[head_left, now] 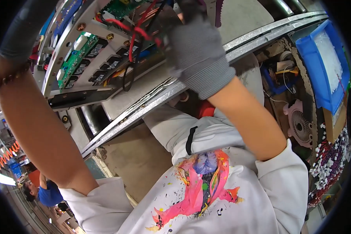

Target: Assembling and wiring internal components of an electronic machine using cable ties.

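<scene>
An open electronics chassis (101, 58) stands tilted at the upper left, its metal panel carrying a green circuit board (78, 58) and several black components. Red and black wires (134, 31) loop across its opening. My right hand (201, 54), in a grey knit glove, reaches in beside these wires at the right side. Its fingers are blurred and dark, so what they hold, if anything, cannot be made out. In a dark glove, my left hand (21, 33) is raised along the left side of the chassis. Its fingers run out of the picture.
A metal rail (144, 113) runs diagonally under the chassis, with rollers (90, 119) beside it. To the right are a blue bin (319, 66) holding white material, a pink fan (299, 123) and a heap of wires with white connectors (329, 160). Another person (48, 193) is at the far left.
</scene>
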Action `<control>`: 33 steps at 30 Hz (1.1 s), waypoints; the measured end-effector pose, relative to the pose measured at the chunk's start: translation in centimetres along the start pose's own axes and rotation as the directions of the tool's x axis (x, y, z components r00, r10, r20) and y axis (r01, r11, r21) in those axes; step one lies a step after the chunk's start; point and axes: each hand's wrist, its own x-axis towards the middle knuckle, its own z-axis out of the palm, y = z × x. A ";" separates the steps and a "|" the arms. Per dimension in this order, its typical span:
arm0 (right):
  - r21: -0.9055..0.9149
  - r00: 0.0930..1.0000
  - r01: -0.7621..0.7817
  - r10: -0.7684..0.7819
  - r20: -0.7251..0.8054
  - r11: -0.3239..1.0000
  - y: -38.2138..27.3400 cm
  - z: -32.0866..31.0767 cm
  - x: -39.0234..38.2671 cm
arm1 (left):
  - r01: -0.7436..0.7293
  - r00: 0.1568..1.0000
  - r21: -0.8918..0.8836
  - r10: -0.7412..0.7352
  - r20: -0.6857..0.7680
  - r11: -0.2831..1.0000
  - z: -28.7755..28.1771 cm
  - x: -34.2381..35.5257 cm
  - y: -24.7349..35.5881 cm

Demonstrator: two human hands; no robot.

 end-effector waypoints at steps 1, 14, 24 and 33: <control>-0.010 0.957 -0.112 0.110 0.269 0.994 -0.8 -0.4 0.5 | 0.041 0.999 0.047 -0.041 0.002 0.998 0.1 0.4 0.3; 0.019 0.843 -0.018 0.005 0.537 1.000 -1.3 -1.5 6.1 | 0.053 0.950 0.709 0.183 -0.253 0.703 1.2 -1.0 0.1; 0.341 0.871 0.449 -0.320 -0.372 0.826 1.2 -2.5 -2.8 | 0.107 0.971 0.698 0.077 -0.226 0.708 0.8 0.0 0.1; 0.873 0.963 0.075 0.191 -0.188 0.481 2.7 -1.2 -2.6 | -0.268 0.777 0.749 0.595 -0.204 0.606 6.4 -6.7 0.2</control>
